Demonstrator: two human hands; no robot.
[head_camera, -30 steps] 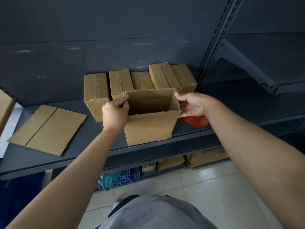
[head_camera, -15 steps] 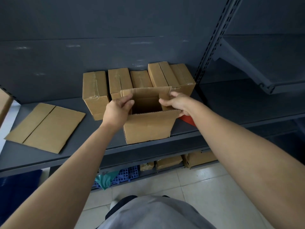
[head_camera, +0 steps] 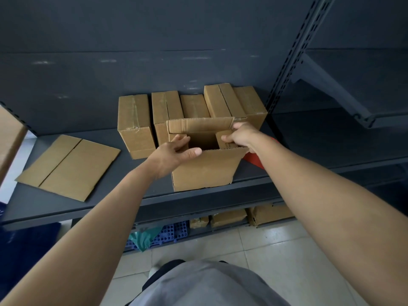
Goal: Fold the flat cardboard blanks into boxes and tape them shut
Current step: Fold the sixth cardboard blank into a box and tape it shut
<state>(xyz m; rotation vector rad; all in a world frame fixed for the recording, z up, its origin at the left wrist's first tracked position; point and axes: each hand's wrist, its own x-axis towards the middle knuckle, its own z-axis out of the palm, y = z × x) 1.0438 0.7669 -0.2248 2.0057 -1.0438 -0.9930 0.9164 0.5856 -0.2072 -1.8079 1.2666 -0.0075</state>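
Your open box [head_camera: 205, 168] stands upright at the front edge of the shelf [head_camera: 44, 202], its two short flaps pushed inward and its back flap raised. A flat blank [head_camera: 68, 166] lies to its left, and five closed boxes [head_camera: 134, 124] stand in a row just behind it.
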